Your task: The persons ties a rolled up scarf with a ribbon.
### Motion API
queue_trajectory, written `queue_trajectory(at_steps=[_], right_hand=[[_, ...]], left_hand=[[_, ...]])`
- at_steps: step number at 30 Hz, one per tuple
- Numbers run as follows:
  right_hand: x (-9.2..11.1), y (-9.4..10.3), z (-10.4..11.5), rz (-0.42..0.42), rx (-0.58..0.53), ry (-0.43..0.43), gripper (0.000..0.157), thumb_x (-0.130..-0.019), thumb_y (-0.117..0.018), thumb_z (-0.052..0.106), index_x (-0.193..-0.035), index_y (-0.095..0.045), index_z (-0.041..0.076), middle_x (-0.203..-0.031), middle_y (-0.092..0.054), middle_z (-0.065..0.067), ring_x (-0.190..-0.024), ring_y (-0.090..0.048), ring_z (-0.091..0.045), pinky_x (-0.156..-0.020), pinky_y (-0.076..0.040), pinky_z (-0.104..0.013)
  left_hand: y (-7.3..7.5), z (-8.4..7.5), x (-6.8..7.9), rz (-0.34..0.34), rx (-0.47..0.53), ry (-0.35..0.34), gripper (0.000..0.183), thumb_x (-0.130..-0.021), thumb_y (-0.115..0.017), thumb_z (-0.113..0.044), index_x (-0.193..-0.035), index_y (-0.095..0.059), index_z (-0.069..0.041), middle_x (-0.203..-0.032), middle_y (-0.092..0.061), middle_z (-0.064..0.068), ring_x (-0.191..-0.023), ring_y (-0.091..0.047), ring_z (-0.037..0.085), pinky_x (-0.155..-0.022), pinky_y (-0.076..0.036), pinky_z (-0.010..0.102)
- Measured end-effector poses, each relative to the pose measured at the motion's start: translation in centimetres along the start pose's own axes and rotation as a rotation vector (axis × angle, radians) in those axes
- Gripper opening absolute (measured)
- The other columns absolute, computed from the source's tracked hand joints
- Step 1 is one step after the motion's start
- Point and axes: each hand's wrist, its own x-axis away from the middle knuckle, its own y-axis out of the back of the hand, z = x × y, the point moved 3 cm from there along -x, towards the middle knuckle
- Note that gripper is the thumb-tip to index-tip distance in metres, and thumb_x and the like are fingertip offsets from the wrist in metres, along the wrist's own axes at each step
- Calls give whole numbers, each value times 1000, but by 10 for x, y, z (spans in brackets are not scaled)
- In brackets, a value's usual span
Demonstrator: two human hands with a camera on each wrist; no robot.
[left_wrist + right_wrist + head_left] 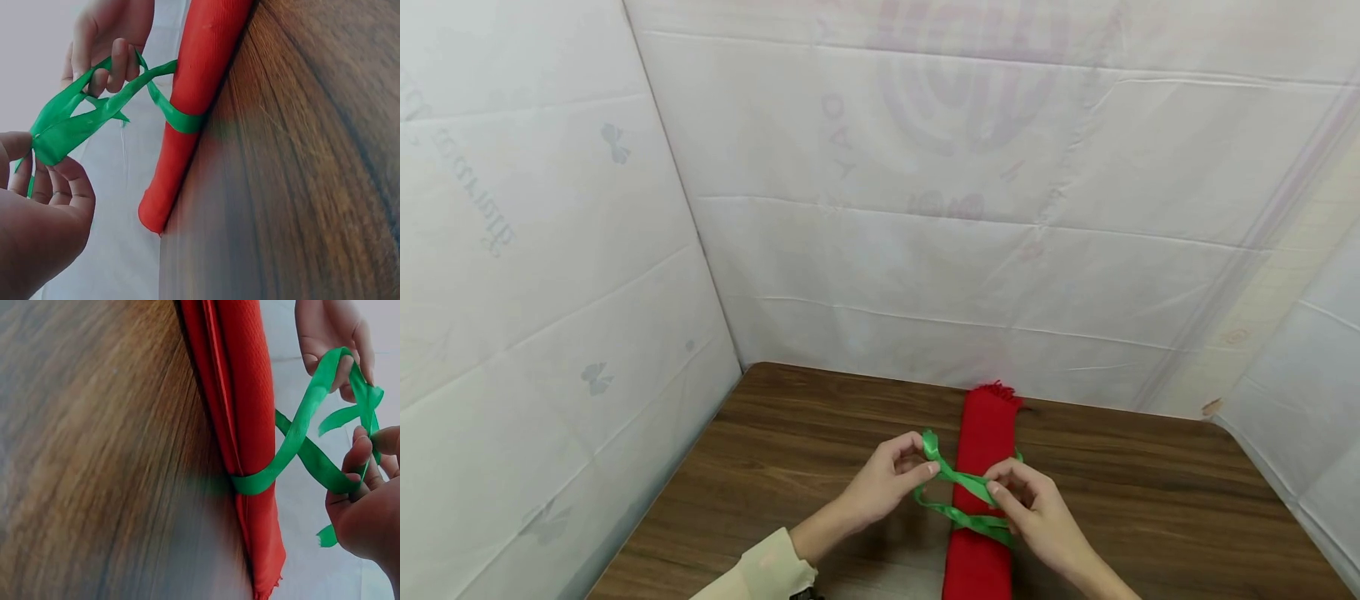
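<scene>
A red scarf (987,429), folded into a long narrow roll with fringe at its far end, lies lengthwise on the wooden table. Around its middle passes a green ribbon (977,523), whose loose lengths rise above the cloth and cross. My left hand (882,479), just left of the scarf, pinches a looped part of the ribbon between thumb and fingers. Over the scarf's right edge, my right hand (1037,512) pinches another part. In the right wrist view, a cut ribbon end (327,536) hangs below the right hand (375,509). The crossing itself is partly hidden by fingers.
The brown wood-grain table (820,408) has rounded far corners. White sheeting (880,267) with faint printing stands behind it and along both sides. A pale sleeve (767,571) covers the left forearm, with a dark band at the wrist.
</scene>
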Motion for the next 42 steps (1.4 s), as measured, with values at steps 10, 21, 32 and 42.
queue_trajectory(at_steps=[10,21,32,42], right_hand=[[-1,3,-4,-9,38,83,9,-101,-59,19,-103,-63,10,-78,-57,-15,-53,-51,-17,-50,-49,-31],[-4,4,-19,-113,160,138,6,-99,-60,8,-103,-64,12,-90,-65,-5,-76,-61,-22,-64,-51,-28],[-4,12,-9,-218,430,227,12,-92,-73,23,-96,-72,34,-131,-52,2,-115,-52,-20,-76,-50,-39],[-4,15,1,-224,491,285,16,-88,-77,16,-93,-73,31,-105,-62,16,-94,-56,-11,-66,-49,-31]], left_hand=[[5,6,-1,5,-169,-5,12,-98,-64,-22,-102,-62,-12,-94,-64,5,-77,-62,14,-59,-42,19],[6,13,-2,-4,-94,9,10,-99,-62,-14,-105,-59,-6,-100,-68,9,-93,-70,32,-79,-57,34],[7,14,-1,-39,-166,43,10,-98,-64,-13,-102,-62,-5,-99,-69,10,-88,-70,20,-74,-55,26],[8,11,-2,-65,-241,47,8,-98,-64,-17,-98,-62,-9,-94,-67,2,-81,-66,12,-67,-51,22]])
